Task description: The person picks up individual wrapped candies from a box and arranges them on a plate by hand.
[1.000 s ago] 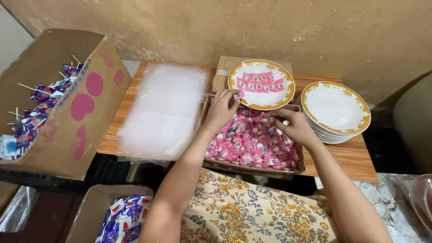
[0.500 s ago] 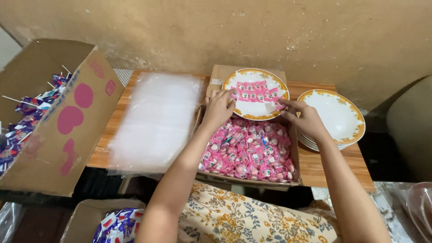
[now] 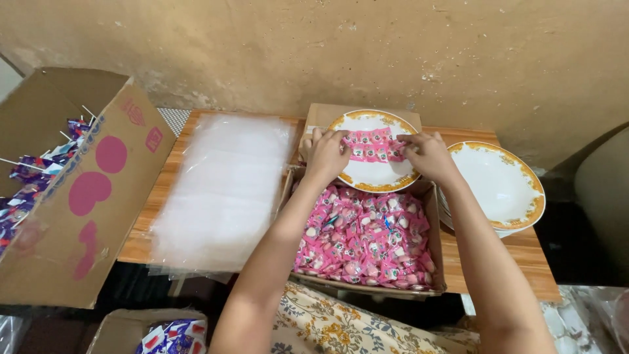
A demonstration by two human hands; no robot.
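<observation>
On the white plate [image 3: 375, 172] sat a row of pink candies [image 3: 375, 148] — the left hand [image 3: 325, 155] and right hand [image 3: 428, 154] pressed its ends with loose, unclenched grips, lining it up above the candy box [image 3: 367, 239].

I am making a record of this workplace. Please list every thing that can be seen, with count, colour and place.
plate with sweets: one, white with gold rim, on the far edge of the box of sweets
pink sweets: many, in the open box
box of sweets: one, brown, table centre
empty plates: a stack, white and gold, right
plastic bags: a pile, clear, table left
large carton: one, brown with pink shapes, far left
lollipops: many, purple wrappers, inside the carton
table: one, wooden
left hand: on the plate's left rim
right hand: fingers on the sweets on the plate
</observation>
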